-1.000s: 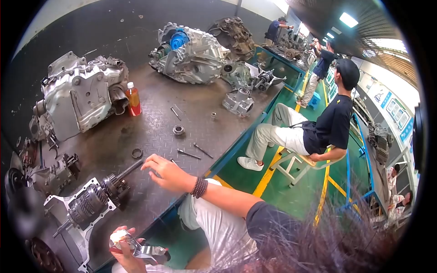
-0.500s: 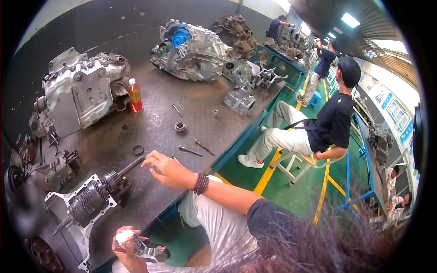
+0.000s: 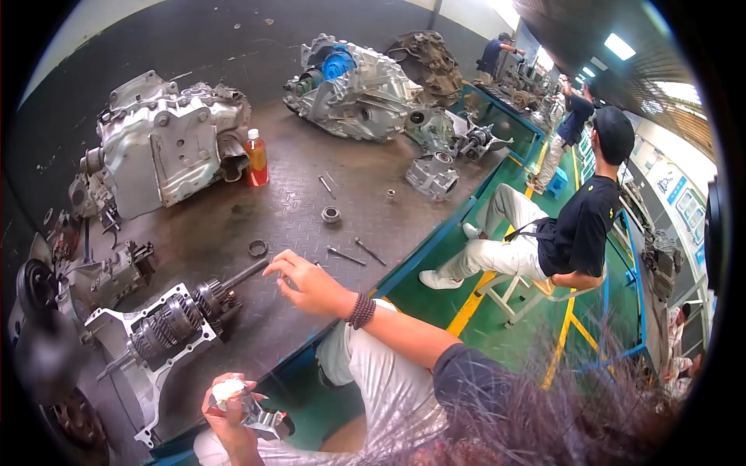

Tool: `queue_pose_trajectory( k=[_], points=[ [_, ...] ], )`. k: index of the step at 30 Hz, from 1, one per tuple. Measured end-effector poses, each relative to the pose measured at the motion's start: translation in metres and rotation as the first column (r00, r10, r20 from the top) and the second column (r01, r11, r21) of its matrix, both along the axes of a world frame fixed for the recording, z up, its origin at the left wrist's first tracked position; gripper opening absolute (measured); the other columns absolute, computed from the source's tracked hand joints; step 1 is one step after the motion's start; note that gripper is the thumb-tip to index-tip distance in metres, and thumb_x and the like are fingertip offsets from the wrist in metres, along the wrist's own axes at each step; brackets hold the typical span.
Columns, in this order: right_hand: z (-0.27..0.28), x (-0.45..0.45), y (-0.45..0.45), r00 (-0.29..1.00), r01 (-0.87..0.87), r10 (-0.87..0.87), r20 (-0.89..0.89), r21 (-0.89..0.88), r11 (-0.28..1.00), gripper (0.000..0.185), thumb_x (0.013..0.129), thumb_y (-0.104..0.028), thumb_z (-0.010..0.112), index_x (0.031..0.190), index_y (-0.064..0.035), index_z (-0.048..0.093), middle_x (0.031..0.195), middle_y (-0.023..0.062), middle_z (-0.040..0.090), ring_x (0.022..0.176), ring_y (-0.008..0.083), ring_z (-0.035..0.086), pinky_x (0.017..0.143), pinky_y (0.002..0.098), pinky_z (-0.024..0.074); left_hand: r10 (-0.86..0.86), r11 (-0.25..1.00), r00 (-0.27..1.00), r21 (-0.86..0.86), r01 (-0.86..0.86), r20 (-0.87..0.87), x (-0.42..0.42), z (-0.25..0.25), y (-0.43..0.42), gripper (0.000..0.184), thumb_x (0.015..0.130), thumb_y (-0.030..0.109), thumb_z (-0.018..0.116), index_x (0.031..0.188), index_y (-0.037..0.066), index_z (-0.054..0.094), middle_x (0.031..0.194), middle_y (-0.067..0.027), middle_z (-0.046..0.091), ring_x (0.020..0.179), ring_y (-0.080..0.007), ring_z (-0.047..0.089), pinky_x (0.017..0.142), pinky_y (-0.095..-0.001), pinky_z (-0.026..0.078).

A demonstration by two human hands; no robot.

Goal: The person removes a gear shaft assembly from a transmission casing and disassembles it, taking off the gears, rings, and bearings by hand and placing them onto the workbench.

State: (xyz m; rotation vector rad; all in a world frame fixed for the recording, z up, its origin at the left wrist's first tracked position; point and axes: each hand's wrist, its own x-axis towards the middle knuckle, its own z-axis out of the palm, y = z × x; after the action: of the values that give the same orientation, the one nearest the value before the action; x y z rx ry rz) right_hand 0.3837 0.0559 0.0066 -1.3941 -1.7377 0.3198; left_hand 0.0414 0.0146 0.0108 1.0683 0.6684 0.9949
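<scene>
My right hand (image 3: 315, 291), with a beaded bracelet at its wrist, reaches over the table with its fingers apart. Its fingertips are at the free end of a long gear shaft (image 3: 247, 274); whether they touch it I cannot tell. The shaft carries several gears (image 3: 165, 326) and lies in an open metal transmission housing half (image 3: 151, 388). Low in the view, my left hand (image 3: 233, 427) is closed around a shiny metal part (image 3: 268, 422). Something white (image 3: 229, 391) shows at its fingers, too bright to make out.
A bearing-like ring part (image 3: 331, 215), a thin ring (image 3: 258, 248) and bolts (image 3: 346, 256) lie on the table. Behind them stand a bottle (image 3: 256, 163) and large gearboxes (image 3: 171, 147). A seated person (image 3: 571, 233) is beyond the table's blue edge, with others farther back.
The whole scene has shifted to the right in view as the camera turned. Both hands keep nearly the same pose relative to the shaft and the held part.
</scene>
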Motion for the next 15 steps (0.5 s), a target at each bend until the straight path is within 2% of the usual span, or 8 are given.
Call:
queue_pose_trajectory(
  k=[2, 3, 7, 15],
  points=[
    [-0.003, -0.004, 0.001, 1.000, -0.004, 0.004, -0.001, 0.015, 1.000, 0.027, 0.100, -0.005, 0.063, 0.127, -0.0083, 0.063, 0.128, 0.0126, 0.059, 0.118, 0.0368, 0.066, 0.099, 0.0452, 0.0562, 0.106, 0.994, 0.990, 0.011, -0.108, 0.094, 0.018, 0.015, -0.010, 0.053, 0.088, 0.042, 0.088, 0.115, -0.002, 0.072, 0.109, -0.0134, 0.074, 0.094, -0.0237, 0.079, 0.073, -0.0394, 0.069],
    [-0.003, -0.001, 0.003, 1.000, -0.007, 0.007, 0.008, 0.037, 0.999, 0.027, 0.100, -0.004, 0.063, 0.127, -0.0086, 0.063, 0.128, 0.0122, 0.059, 0.117, 0.0352, 0.066, 0.099, 0.0440, 0.0562, 0.114, 0.992, 0.990, 0.050, -0.119, 0.086, 0.020, 0.011, -0.008, 0.053, 0.088, 0.041, 0.088, 0.115, -0.002, 0.072, 0.109, -0.0137, 0.073, 0.095, -0.0239, 0.078, 0.073, -0.0392, 0.069],
    [-0.005, 0.001, 0.002, 1.000, 0.009, -0.009, 0.000, 0.015, 1.000, 0.027, 0.101, -0.005, 0.063, 0.127, -0.0094, 0.064, 0.127, 0.0116, 0.059, 0.117, 0.0340, 0.067, 0.099, 0.0430, 0.0563, 0.087, 0.993, 0.996, -0.075, -0.087, -0.005, 0.005, 0.001, -0.006, 0.051, 0.089, 0.040, 0.087, 0.114, -0.002, 0.071, 0.113, -0.0146, 0.071, 0.095, -0.0243, 0.078, 0.072, -0.0384, 0.068],
    [-0.001, 0.001, 0.001, 1.000, 0.020, -0.020, 0.019, -0.001, 1.000, 0.026, 0.102, -0.007, 0.063, 0.127, -0.0100, 0.063, 0.129, 0.0114, 0.059, 0.117, 0.0356, 0.067, 0.097, 0.0447, 0.0574, 0.080, 0.995, 0.994, -0.060, -0.085, -0.071, 0.002, -0.002, -0.003, 0.052, 0.091, 0.043, 0.085, 0.115, 0.000, 0.069, 0.115, -0.0147, 0.071, 0.094, -0.0226, 0.077, 0.071, -0.0370, 0.068]
  ],
)
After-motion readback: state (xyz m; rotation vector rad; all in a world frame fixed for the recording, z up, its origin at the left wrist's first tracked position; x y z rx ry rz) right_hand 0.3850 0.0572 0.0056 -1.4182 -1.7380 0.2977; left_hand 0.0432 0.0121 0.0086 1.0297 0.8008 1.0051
